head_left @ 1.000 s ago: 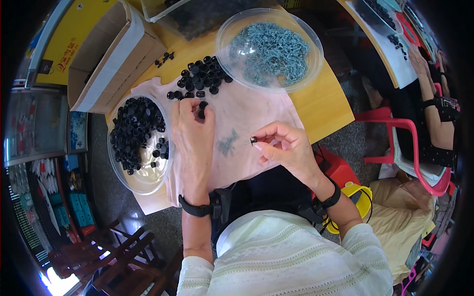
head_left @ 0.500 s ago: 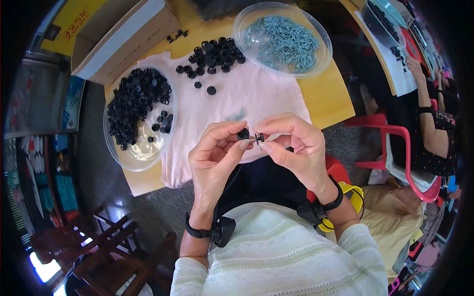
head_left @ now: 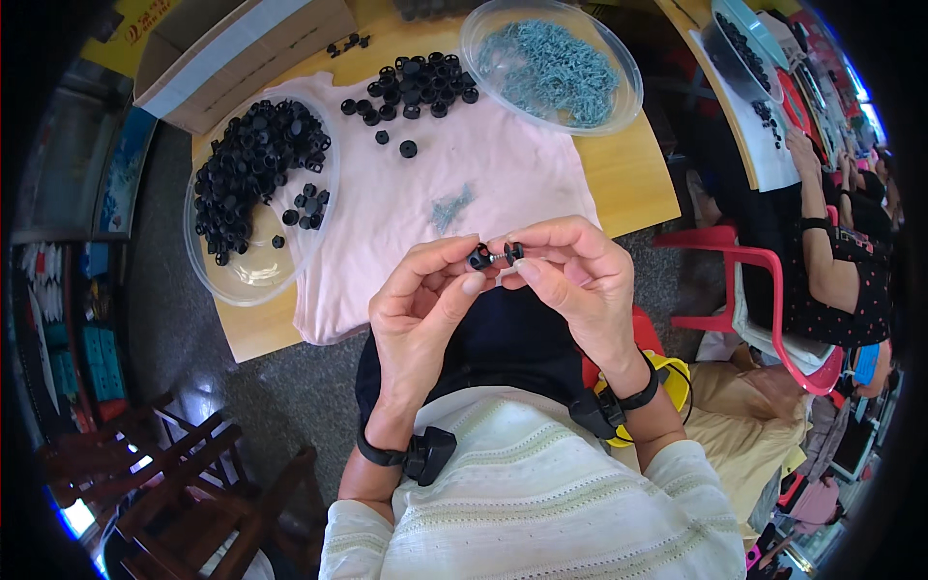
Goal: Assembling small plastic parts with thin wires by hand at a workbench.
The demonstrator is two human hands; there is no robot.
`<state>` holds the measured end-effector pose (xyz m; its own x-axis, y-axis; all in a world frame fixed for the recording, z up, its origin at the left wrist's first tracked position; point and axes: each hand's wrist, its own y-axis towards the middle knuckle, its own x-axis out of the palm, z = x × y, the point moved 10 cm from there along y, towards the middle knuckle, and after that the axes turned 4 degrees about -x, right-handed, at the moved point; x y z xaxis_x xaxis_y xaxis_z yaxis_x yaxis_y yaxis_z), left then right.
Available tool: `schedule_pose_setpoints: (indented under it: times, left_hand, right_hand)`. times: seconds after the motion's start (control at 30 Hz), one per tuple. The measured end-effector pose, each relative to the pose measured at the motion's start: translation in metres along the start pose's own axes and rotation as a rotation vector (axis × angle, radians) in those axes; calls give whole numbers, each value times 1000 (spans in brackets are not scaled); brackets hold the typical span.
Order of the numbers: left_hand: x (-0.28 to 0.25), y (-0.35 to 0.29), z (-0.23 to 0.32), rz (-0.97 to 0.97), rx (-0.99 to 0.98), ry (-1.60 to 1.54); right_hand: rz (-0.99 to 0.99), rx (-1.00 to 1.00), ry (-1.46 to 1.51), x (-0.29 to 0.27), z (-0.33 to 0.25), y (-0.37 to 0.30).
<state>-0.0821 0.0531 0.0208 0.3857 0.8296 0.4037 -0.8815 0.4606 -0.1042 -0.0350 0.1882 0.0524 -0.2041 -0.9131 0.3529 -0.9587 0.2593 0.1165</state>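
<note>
My left hand [head_left: 422, 307] pinches a small round black plastic cap [head_left: 478, 258] between thumb and fingertips. Facing it, my right hand [head_left: 580, 285] grips a black round plastic piece [head_left: 514, 253] with thumb and forefinger. A thin silvery screw [head_left: 497, 258] bridges the two parts; whether its tip sits inside the cap is too small to tell. Both hands meet just off the table's near edge. Beyond them, a small heap of loose screws [head_left: 450, 208] lies on the pale pink cloth [head_left: 367, 242]. A group of black round pieces [head_left: 416, 87] is spread farther back.
At the left stands a clear round tub [head_left: 253, 275] of black plastic parts. Another clear tub [head_left: 633, 89], holding many screws, is at the back right. A cardboard box [head_left: 242, 63] borders the back left. Red chair [head_left: 773, 290] and a person's arm [head_left: 826, 242] appear to the right.
The cap in my left hand has turned and come up against the screw, with the hands closer together. The whole view has shifted slightly, and the screw heap now shows more fully.
</note>
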Motion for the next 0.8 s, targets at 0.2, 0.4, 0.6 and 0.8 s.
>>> schedule_pose_setpoints:
  times: [0.2, 0.4, 0.6, 0.8]
  left_hand:
    - [1, 1, 1, -14, -44, -103]
    - [-4, 5, -9, -24, -87, -205]
    - [-5, 5, -10, -109, -55, -385]
    - [-7, 7, -9, -52, -45, -299]
  right_hand:
    - [-26, -13, -15, 5, -2, 1]
    - [-49, -104, -142, 3, -12, 6]
    - [-48, -196, -319, 12, -29, 7]
    - [-47, -300, -505, 17, -35, 4]
